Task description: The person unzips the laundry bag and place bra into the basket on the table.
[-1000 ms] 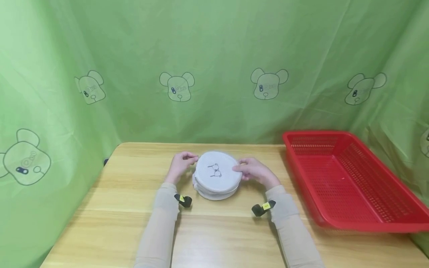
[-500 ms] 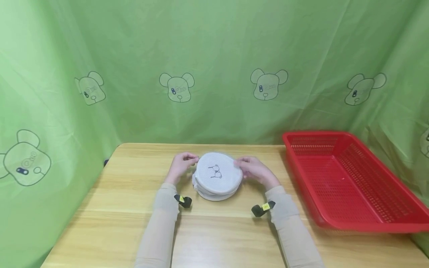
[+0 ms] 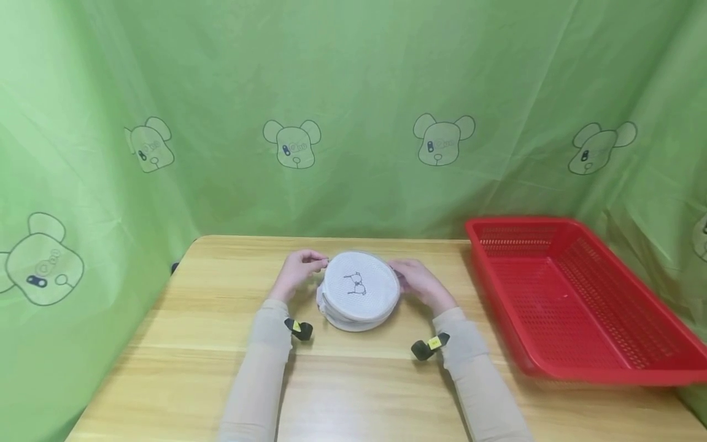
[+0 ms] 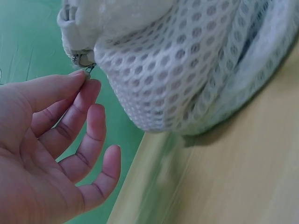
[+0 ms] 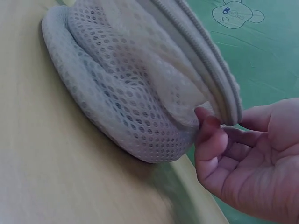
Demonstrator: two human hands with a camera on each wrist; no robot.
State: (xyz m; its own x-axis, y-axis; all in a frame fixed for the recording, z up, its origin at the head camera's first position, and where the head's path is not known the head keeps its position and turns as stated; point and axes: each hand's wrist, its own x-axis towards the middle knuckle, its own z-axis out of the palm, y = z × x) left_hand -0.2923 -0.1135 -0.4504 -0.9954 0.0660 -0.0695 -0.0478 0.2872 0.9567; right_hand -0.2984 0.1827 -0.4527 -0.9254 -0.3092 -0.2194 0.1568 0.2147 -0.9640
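A: Where's the bag?
B: On the desk, toward its far edge, between the left hand and the right hand. It's white mesh, round and squat, with sides that sag into folds.
A: Anything on its top?
B: A dark line drawing of a little figure.
A: What does the left grip have?
B: The zip pull. Thumb and forefinger pinch it at the bag's edge; the other fingers are loosely bent, clear of the mesh.
A: And the right grip?
B: It holds the bag's rim on the opposite side, thumb against the edge and fingers curled beneath. The zip runs along that rim.
A: What else is around?
B: A red basket with slotted walls, on the right of the desk, apart from the bag. Behind everything hangs a green curtain printed with bear heads.
A: And the arms?
B: Pale sleeves, with a small black camera at each wrist.
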